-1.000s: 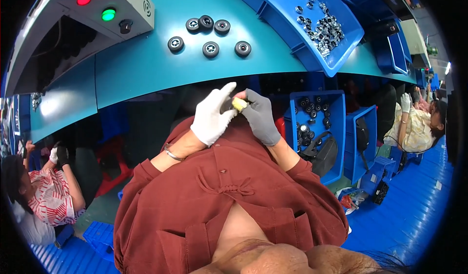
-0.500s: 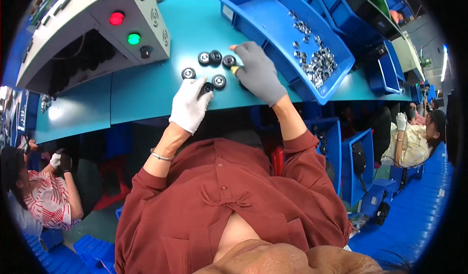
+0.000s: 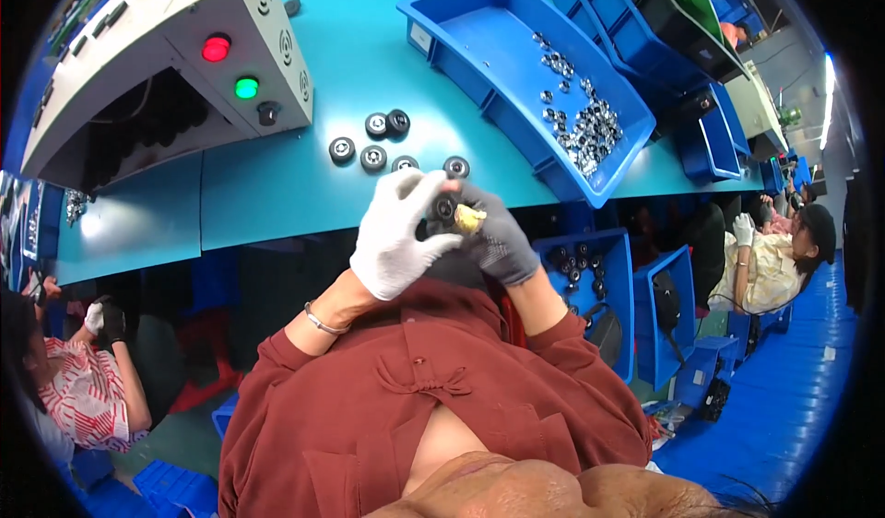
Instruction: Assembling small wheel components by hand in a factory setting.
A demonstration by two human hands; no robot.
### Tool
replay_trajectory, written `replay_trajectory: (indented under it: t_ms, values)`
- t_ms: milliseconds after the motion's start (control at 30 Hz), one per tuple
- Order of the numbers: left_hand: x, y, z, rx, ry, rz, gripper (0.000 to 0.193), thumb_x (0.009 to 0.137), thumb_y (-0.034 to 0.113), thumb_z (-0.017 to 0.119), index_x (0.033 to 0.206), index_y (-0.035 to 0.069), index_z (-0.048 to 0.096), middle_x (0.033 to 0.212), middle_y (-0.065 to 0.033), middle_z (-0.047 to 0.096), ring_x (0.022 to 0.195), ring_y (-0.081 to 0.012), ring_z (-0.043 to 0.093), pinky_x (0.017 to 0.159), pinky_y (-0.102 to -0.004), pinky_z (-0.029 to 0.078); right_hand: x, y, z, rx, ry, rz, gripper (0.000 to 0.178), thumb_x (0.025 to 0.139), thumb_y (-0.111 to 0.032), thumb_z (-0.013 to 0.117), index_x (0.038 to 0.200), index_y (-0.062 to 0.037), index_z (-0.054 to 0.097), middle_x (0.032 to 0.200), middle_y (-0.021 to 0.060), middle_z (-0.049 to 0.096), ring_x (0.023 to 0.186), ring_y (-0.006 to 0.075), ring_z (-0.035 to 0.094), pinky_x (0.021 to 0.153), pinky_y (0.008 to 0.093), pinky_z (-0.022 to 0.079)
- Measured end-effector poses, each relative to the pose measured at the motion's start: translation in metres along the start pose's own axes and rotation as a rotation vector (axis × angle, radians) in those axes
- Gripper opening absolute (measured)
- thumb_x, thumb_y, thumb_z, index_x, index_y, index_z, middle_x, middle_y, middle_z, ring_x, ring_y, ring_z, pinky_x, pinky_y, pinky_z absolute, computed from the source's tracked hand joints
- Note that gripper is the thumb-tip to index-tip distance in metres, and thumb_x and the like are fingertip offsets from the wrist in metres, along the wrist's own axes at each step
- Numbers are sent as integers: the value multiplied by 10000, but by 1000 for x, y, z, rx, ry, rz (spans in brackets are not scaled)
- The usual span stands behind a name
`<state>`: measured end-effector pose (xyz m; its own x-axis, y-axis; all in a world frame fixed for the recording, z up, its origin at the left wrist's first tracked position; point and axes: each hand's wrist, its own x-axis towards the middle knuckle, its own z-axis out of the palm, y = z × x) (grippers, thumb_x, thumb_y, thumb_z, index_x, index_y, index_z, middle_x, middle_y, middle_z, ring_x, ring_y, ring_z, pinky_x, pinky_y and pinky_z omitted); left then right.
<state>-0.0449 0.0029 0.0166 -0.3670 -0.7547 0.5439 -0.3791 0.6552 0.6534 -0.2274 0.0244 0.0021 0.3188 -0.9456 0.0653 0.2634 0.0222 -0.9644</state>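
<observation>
A small black wheel with a metal centre is held over the table's near edge. My right hand, in a grey glove with bare index tip and yellow-covered thumb tip, grips it; its fingers are partly blurred. On the wheel's left side, my white-gloved left hand curves with thumb and fingers apart. Whether it touches the wheel I cannot tell. Beyond my hands several similar wheels lie on the teal table. One wheel sits just past my right fingers, and another is partly covered by my left hand.
A blue tray with shiny metal parts stands at the right. To the left is a pale machine with red and green lights. Below the table edge, a blue bin holds more wheels. Co-workers sit on both sides.
Both hands have drawn back toward me and come together at the table edge, with a wheel between them. The wheels where my hands were are now more exposed.
</observation>
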Motion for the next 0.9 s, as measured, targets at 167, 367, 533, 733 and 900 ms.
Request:
replay_trajectory:
  t_ms: [167,367,533,733,900]
  values:
    - [-26,-3,21,-66,-130,-131,443,693,184,849,1096,108,680,1053,-115,618,998,-322,589,860,-393,506,-34,40,16,50,108,26,321,961,-29,559,1275,30,583,1174,64,656,1050,123,613,890,254,493]
    - [-44,-11,29,-115,-258,-141,381,703,178,840,1040,87,689,1004,-109,624,978,-312,587,847,-390,500,-49,52,16,-129,95,48,316,918,29,523,1225,17,596,1134,58,652,1011,122,611,858,259,487]
    - [-58,-11,32,-139,-230,-192,405,684,169,845,1046,64,695,999,-114,627,974,-313,599,828,-394,504,-57,68,26,-343,157,-162,275,927,-26,570,1198,10,591,1090,73,653,985,119,620,816,265,490]
    - [-67,-25,41,-194,-192,-259,471,672,80,846,1110,34,681,1047,-125,625,946,-285,615,799,-354,522,-55,65,27,314,181,234,249,954,-9,581,1202,6,590,1104,71,658,1016,129,630,851,268,492]
    - [-68,-26,45,-112,-228,-198,491,663,64,848,1121,42,675,1037,-111,623,907,-252,618,779,-344,524,-62,85,17,-248,92,-19,262,1039,-189,517,1208,-7,602,1109,60,661,1022,141,632,874,291,506]
